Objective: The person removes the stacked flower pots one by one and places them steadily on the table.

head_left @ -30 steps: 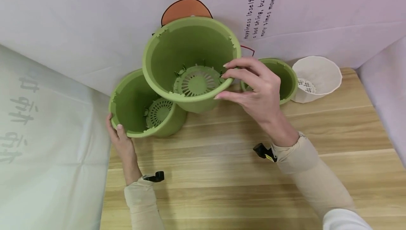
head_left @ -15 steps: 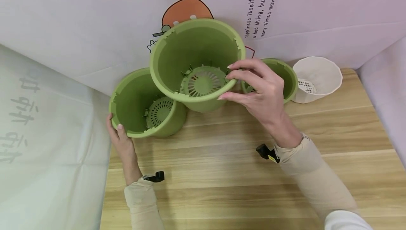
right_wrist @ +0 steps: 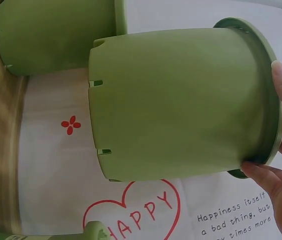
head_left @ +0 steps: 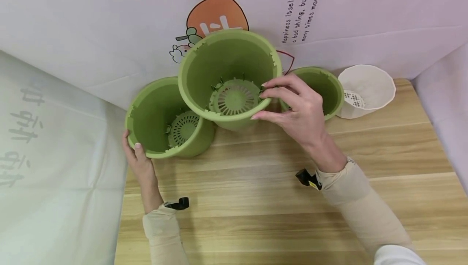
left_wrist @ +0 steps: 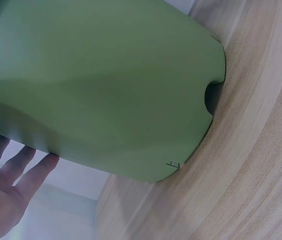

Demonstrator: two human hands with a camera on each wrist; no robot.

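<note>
Two large green plastic flowerpots with slotted bases show in the head view. My right hand (head_left: 301, 108) pinches the right rim of the middle flowerpot (head_left: 230, 44), thumb outside and fingertips inside. In the right wrist view this pot (right_wrist: 180, 105) hangs off the table, its base apart from the wood. At the left, my left hand (head_left: 140, 167) holds the near-left rim of the other flowerpot (head_left: 153, 102), which stands on the table. The left wrist view has fingers (left_wrist: 36, 175) against that pot's outer wall (left_wrist: 111, 90); the thumb is hidden there.
A smaller green pot (head_left: 330, 90) stands behind my right hand, partly covered. Beside it at the right is a white pot (head_left: 369, 82) with a perforated base. Printed cloth (head_left: 146, 21) hangs behind the wooden table (head_left: 237, 200).
My right hand has carried the middle flowerpot a little to the right and lower in the picture, uncovering more of the orange print behind it. The left hand and its pot stay in place.
</note>
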